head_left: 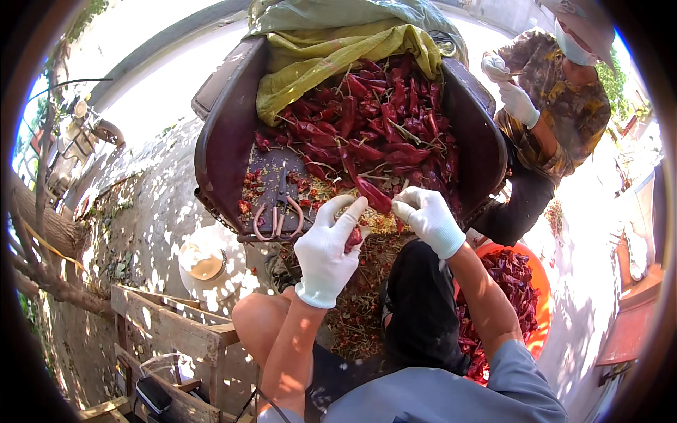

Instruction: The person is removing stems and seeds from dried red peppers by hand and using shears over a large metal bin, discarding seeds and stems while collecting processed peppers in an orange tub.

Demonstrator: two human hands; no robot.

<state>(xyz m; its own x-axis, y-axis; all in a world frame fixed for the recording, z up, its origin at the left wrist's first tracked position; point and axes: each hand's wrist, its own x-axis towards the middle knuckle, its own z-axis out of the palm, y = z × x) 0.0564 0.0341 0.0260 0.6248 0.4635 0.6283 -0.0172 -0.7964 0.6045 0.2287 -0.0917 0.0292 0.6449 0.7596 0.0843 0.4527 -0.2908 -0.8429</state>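
White glove on your left hand [328, 250], fingers half curled round a bit of red pepper [353, 240] at the near edge of the maroon cart bed [233, 155]. Your right hand [430, 222] has thumb and fingertips pinched up by a long red pepper [372, 195], can't tell if it's actually gripping it. That pepper's between your hands, pepper pile [381, 130] behind, pink-handled scissors [282, 199] over at the near left corner.
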